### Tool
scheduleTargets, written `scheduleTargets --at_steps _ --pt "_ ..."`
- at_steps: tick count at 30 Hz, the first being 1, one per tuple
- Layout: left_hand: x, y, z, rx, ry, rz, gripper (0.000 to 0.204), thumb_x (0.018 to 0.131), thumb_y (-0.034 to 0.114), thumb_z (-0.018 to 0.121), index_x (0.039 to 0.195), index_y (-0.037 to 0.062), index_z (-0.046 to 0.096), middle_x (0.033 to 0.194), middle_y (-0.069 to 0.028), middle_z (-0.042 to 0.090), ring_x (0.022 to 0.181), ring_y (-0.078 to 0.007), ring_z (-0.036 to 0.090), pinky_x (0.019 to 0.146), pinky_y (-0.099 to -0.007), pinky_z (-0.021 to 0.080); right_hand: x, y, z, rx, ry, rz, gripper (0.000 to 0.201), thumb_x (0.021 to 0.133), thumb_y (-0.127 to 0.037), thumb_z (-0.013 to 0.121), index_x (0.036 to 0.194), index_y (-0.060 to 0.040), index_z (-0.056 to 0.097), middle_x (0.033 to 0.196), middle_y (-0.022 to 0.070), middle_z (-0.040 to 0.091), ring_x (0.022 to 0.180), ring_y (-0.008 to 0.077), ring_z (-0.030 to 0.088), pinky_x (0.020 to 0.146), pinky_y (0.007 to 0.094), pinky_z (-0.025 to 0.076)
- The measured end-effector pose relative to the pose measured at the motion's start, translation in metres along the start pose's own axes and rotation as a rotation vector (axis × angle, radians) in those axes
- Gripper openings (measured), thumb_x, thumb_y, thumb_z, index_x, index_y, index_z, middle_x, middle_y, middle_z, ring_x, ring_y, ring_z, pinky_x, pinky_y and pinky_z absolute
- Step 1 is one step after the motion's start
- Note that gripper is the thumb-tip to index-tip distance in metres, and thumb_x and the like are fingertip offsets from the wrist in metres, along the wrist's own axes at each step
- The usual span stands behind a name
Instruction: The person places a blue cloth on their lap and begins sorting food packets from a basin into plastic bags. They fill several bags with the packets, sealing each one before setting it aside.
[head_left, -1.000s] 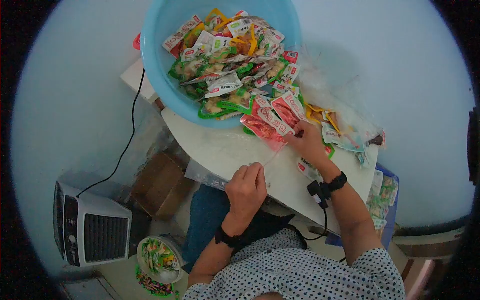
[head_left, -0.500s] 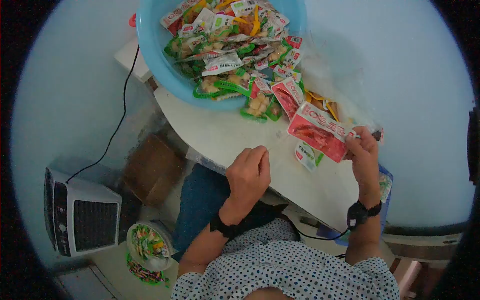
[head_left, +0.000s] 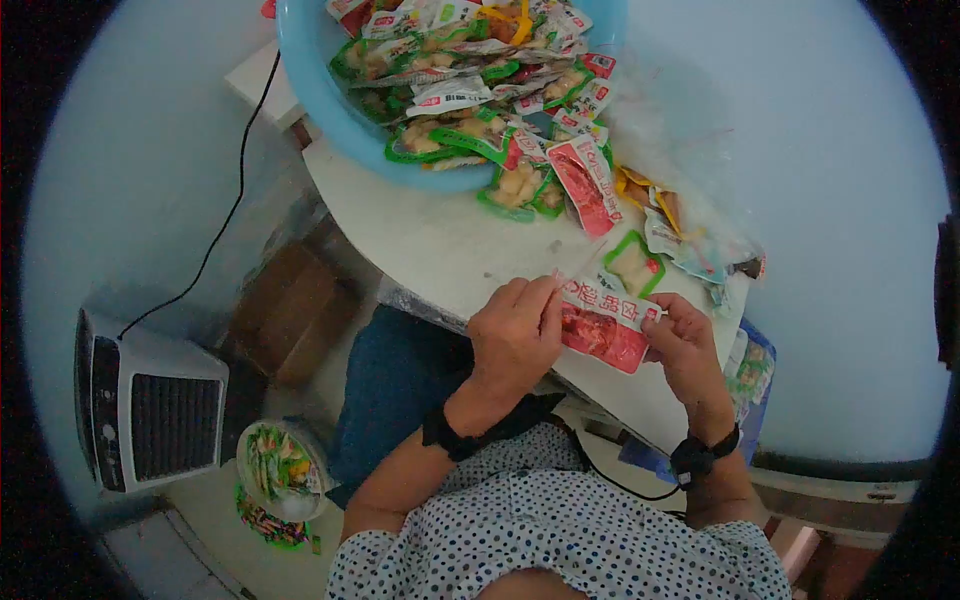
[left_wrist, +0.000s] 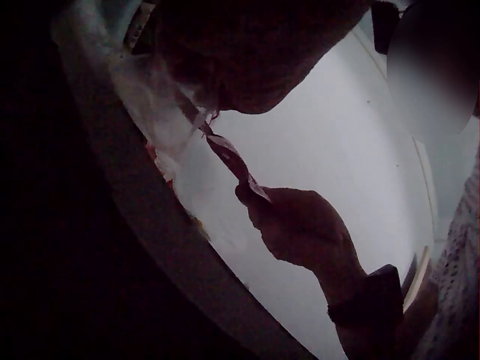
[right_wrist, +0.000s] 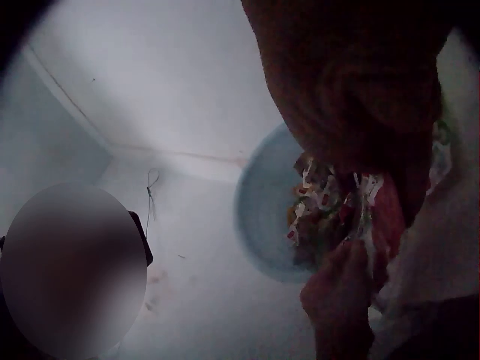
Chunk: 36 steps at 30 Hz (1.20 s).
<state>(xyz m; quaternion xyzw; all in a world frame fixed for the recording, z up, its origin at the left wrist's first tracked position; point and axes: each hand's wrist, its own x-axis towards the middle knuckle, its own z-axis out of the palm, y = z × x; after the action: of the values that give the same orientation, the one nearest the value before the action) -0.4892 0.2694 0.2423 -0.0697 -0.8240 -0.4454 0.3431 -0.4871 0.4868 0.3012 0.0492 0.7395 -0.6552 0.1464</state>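
A red and white food packet [head_left: 604, 325] is stretched between the two hands, low over the table edge. My right hand [head_left: 688, 350] pinches its right end between thumb and fingers. At its left end, my left hand [head_left: 516, 335] has curled fingers, with thumb and forefinger pinching the packet's corner. In the dim left wrist view the packet [left_wrist: 229, 156] appears edge-on between both hands. Beyond it on the table lie a green-edged packet [head_left: 633, 265] and another red packet [head_left: 585, 184], which leans out from the blue basin [head_left: 345, 158].
Many packets fill the basin. Clear plastic bags [head_left: 665, 130] and yellow-edged packets lie to its right. A blue crate [head_left: 758, 385] stands below the table's right side. On the left are a cardboard box [head_left: 290, 310], a white appliance [head_left: 150, 405] and a bucket [head_left: 283, 470] of packets.
My right hand has come back left and down with the red packet, bringing it to my left hand, which now grips its other end. The view has shifted slightly.
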Motion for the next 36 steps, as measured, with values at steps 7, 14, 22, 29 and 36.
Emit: scheduleTargets --at_steps 7,14,22,29,36 --pt "-0.001 0.003 -0.003 0.008 -0.039 -0.028 0.013 0.081 0.004 0.070 0.094 0.0034 0.068 0.082 -0.0143 0.067 0.071 -0.0318 0.065 0.062 -0.0392 0.054 0.004 -0.001 0.002 0.019 0.123 -0.115 0.025 0.098 -0.012 0.057 0.120 -0.0005 0.057 0.084 0.0025 0.068 0.067 0.0077 0.061 0.060 0.0232 0.051" --pt "-0.001 0.007 0.002 -0.031 -0.049 0.043 0.011 0.081 0.005 0.070 0.092 0.0039 0.068 0.081 -0.0137 0.067 0.071 -0.0313 0.065 0.061 -0.0396 0.054 0.006 0.012 0.017 0.070 0.058 -0.027 0.027 0.097 -0.012 0.058 0.122 -0.0010 0.055 0.080 0.0002 0.065 0.068 0.0071 0.060 0.062 0.0231 0.051" --pt "-0.007 0.013 0.004 -0.006 -0.120 0.099 0.012 0.079 0.005 0.071 0.091 0.0044 0.067 0.085 -0.0113 0.066 0.074 -0.0293 0.064 0.062 -0.0391 0.052 0.013 0.018 0.025 -0.143 0.084 -0.198 0.030 0.096 -0.011 0.059 0.125 -0.0019 0.054 0.080 0.0012 0.063 0.069 0.0074 0.058 0.063 0.0240 0.049" --pt "-0.003 0.017 0.010 -0.139 -0.042 0.137 0.014 0.078 0.005 0.070 0.092 0.0027 0.066 0.098 -0.0138 0.068 0.093 -0.0343 0.065 0.084 -0.0458 0.051 0.014 0.021 0.033 0.092 -0.119 -0.021 0.029 0.098 -0.010 0.055 0.126 -0.0009 0.053 0.090 0.0024 0.065 0.082 0.0106 0.064 0.076 0.0289 0.055" --pt "-0.010 0.015 0.023 -0.249 -0.113 0.185 0.015 0.081 0.005 0.069 0.094 0.0020 0.065 0.104 -0.0164 0.068 0.104 -0.0361 0.065 0.091 -0.0463 0.050 0.021 0.029 0.058 0.271 -0.200 -0.032 0.027 0.097 -0.006 0.053 0.124 -0.0011 0.053 0.106 0.0065 0.064 0.096 0.0155 0.063 0.084 0.0290 0.053"
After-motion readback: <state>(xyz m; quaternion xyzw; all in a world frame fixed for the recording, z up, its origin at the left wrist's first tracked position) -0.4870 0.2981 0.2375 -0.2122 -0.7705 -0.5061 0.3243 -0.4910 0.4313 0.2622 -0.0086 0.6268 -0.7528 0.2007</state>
